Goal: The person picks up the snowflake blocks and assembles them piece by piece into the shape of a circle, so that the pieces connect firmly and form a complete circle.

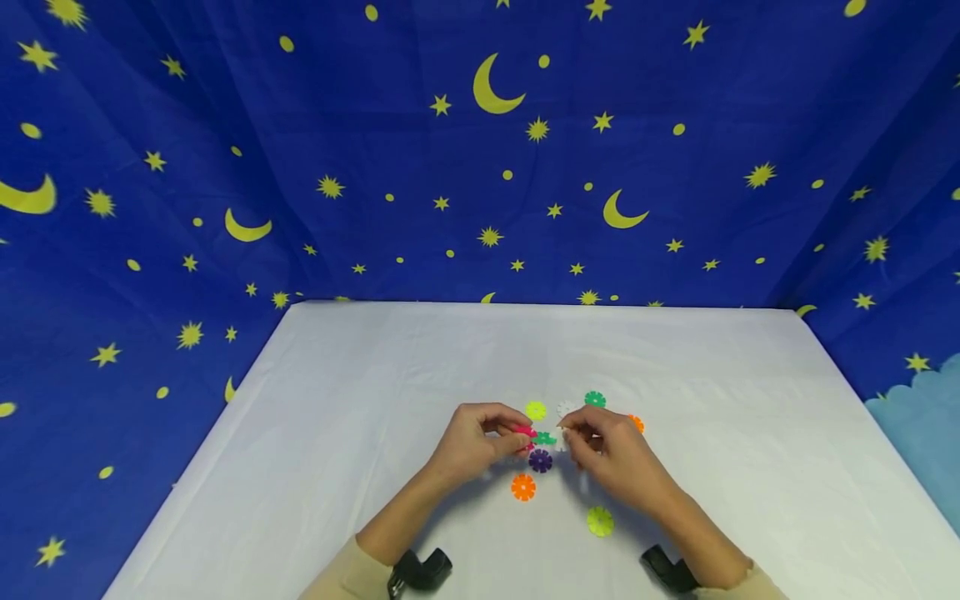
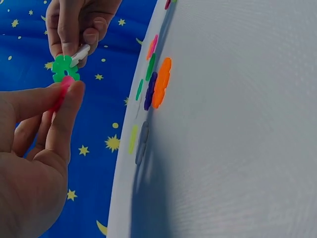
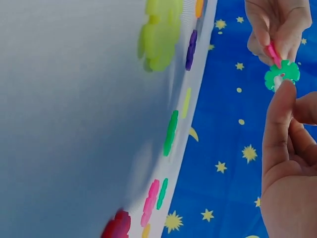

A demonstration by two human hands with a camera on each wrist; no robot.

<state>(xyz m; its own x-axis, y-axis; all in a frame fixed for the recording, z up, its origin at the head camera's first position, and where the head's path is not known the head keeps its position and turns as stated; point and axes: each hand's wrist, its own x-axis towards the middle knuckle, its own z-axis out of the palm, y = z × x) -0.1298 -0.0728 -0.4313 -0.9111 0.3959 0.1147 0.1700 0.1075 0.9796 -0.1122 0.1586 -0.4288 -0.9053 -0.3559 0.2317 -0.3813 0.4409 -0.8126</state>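
Note:
My left hand (image 1: pixel 476 440) pinches a pink notched plastic disc (image 2: pixel 63 93) between thumb and fingers. Across from it, my right hand (image 1: pixel 621 460) pinches a white notched disc (image 2: pixel 80 54). A green notched disc (image 2: pixel 60 68) sits between the two hands, its rim meeting the pink disc on one side and the white disc on the other. In the right wrist view the green disc (image 3: pixel 293 72) stands at an angle to the pink disc (image 3: pixel 273 54). The three pieces are held up above the table, and fingertips hide parts of the pink and white ones.
Loose discs lie around the hands on the white-covered table (image 1: pixel 360 375): purple (image 1: pixel 540 461), orange (image 1: pixel 523 487), yellow-green (image 1: pixel 600 522), another yellow-green near the back, green (image 1: pixel 595 399) and orange (image 1: pixel 637 423). A blue star-patterned curtain (image 1: pixel 420 150) surrounds the table's back and sides.

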